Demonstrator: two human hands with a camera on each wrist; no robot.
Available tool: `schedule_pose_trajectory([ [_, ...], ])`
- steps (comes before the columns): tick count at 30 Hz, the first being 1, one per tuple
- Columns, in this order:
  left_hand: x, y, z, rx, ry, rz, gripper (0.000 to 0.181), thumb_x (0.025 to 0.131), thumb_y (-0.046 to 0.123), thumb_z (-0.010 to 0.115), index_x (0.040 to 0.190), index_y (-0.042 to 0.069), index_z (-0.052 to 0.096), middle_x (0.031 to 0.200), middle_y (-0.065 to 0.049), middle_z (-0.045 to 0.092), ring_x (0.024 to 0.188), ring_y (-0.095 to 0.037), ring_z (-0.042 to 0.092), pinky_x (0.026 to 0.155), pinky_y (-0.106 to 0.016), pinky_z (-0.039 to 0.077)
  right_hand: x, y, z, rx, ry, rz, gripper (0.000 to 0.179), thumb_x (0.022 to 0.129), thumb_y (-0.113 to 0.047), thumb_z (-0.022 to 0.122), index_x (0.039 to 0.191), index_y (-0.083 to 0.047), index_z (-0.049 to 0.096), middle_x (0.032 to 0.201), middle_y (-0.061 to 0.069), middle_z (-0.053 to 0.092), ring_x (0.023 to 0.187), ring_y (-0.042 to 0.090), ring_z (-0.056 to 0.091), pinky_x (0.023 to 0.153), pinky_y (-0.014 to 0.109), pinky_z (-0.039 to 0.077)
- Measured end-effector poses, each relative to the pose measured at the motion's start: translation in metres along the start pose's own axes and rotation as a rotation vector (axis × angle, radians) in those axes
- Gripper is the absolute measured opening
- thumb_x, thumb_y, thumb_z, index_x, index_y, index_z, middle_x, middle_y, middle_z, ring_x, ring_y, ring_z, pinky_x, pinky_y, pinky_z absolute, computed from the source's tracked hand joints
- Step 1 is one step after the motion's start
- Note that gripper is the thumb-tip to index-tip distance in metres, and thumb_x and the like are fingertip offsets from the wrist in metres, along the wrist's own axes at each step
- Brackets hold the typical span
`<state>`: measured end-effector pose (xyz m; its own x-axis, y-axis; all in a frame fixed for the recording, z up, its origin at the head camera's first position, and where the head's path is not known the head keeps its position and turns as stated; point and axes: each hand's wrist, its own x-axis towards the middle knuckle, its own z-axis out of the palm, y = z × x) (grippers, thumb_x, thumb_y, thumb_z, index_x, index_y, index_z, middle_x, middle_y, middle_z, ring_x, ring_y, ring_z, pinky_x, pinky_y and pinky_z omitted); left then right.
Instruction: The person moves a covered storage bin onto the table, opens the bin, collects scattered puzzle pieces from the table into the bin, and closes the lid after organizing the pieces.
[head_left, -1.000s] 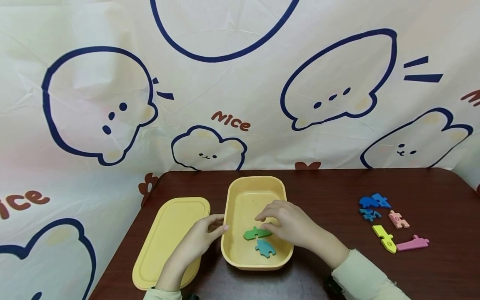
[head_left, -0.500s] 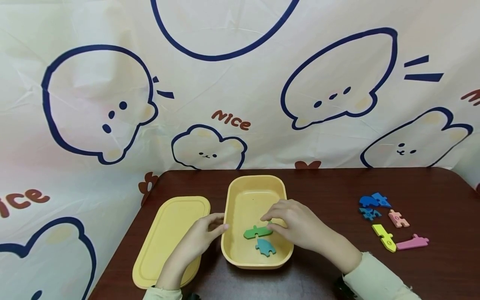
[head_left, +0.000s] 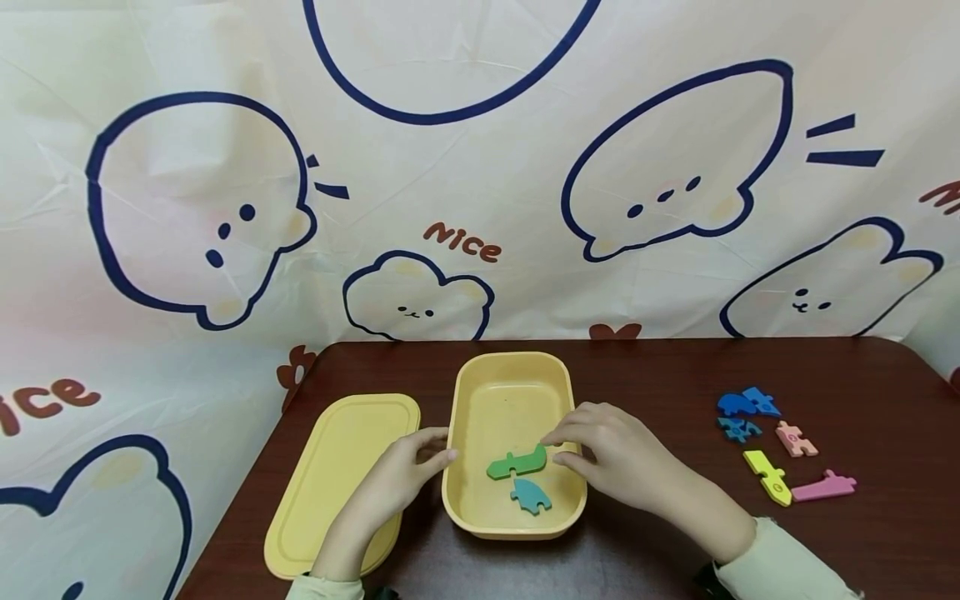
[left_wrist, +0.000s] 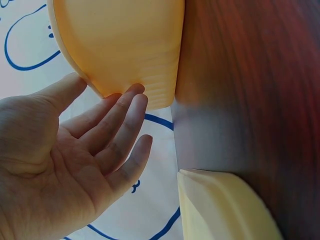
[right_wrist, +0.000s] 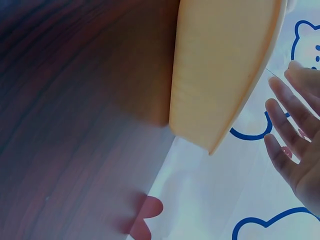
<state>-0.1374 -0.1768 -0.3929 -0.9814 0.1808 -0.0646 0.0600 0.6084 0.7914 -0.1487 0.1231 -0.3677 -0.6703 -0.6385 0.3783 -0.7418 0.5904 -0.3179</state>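
A yellow plastic box (head_left: 517,404) stands open at mid-table in the head view. My left hand (head_left: 408,467) holds its left side, the thumb at the rim and fingertips against the outer wall (left_wrist: 120,40). Inside the box lie a green puzzle piece (head_left: 517,462), one end rounded, and a teal puzzle piece (head_left: 531,496) just below it. My right hand (head_left: 618,454) hovers over the right rim with relaxed fingers and nothing in them, close to the green piece. In the right wrist view, its fingers are spread apart beside the box.
A yellow lid (head_left: 337,475) lies flat left of the box, partly under the left forearm. Farther right on the dark wooden table (head_left: 645,375) lie blue puzzle pieces (head_left: 738,406), a pink one (head_left: 795,439), a yellow one (head_left: 768,477) and a magenta one (head_left: 825,486).
My right hand has drawn back to the right, off the green puzzle piece, uncovering its right end. The left hand and the box stay put.
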Motion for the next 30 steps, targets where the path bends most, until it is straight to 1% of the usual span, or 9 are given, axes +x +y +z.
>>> schedule_pose_trajectory([
  [5, 0.000, 0.000, 0.000, 0.000, -0.001, 0.001, 0.039, 0.097, 0.019, 0.066, 0.131, -0.001, 0.061, 0.115, -0.009, 0.068, 0.108, -0.028, 0.064, 0.091, -0.045, 0.051, -0.007, 0.003, -0.004, -0.026, 0.010, 0.008, 0.017, 0.086, -0.016, 0.079, 0.103, -0.020, 0.078, 0.099, -0.011, 0.070, 0.091, 0.008, 0.060, 0.077, 0.031, 0.051],
  [10, 0.000, 0.000, 0.000, 0.005, -0.006, -0.005, 0.040, 0.097, 0.020, 0.066, 0.131, 0.000, 0.061, 0.115, -0.008, 0.068, 0.108, -0.027, 0.064, 0.090, -0.044, 0.052, -0.015, 0.007, -0.008, -0.043, 0.021, 0.019, 0.018, 0.085, -0.015, 0.079, 0.103, -0.019, 0.078, 0.096, -0.011, 0.070, 0.090, 0.008, 0.061, 0.076, 0.032, 0.052],
  [17, 0.000, 0.000, 0.000, 0.008, -0.009, -0.011, 0.040, 0.098, 0.021, 0.065, 0.132, 0.000, 0.061, 0.115, -0.008, 0.068, 0.108, -0.027, 0.064, 0.091, -0.045, 0.051, -0.027, 0.014, -0.012, -0.074, 0.015, 0.059, 0.018, 0.085, -0.018, 0.080, 0.103, -0.020, 0.078, 0.096, -0.015, 0.068, 0.090, 0.006, 0.060, 0.076, 0.031, 0.053],
  [22, 0.000, 0.000, -0.001, 0.010, -0.008, -0.025, 0.041, 0.098, 0.022, 0.066, 0.132, 0.001, 0.061, 0.114, -0.007, 0.068, 0.108, -0.027, 0.064, 0.090, -0.045, 0.051, -0.034, 0.018, -0.014, -0.096, 0.019, 0.066, 0.017, 0.085, -0.019, 0.080, 0.102, -0.020, 0.078, 0.097, -0.015, 0.068, 0.091, 0.007, 0.060, 0.075, 0.032, 0.054],
  [30, 0.001, -0.002, -0.001, 0.003, -0.016, -0.013, 0.040, 0.098, 0.022, 0.065, 0.132, 0.001, 0.060, 0.115, -0.007, 0.067, 0.109, -0.027, 0.064, 0.091, -0.045, 0.051, -0.048, 0.022, -0.021, -0.094, 0.017, 0.115, 0.022, 0.086, -0.018, 0.079, 0.105, -0.028, 0.077, 0.100, -0.018, 0.066, 0.093, 0.006, 0.060, 0.076, 0.032, 0.055],
])
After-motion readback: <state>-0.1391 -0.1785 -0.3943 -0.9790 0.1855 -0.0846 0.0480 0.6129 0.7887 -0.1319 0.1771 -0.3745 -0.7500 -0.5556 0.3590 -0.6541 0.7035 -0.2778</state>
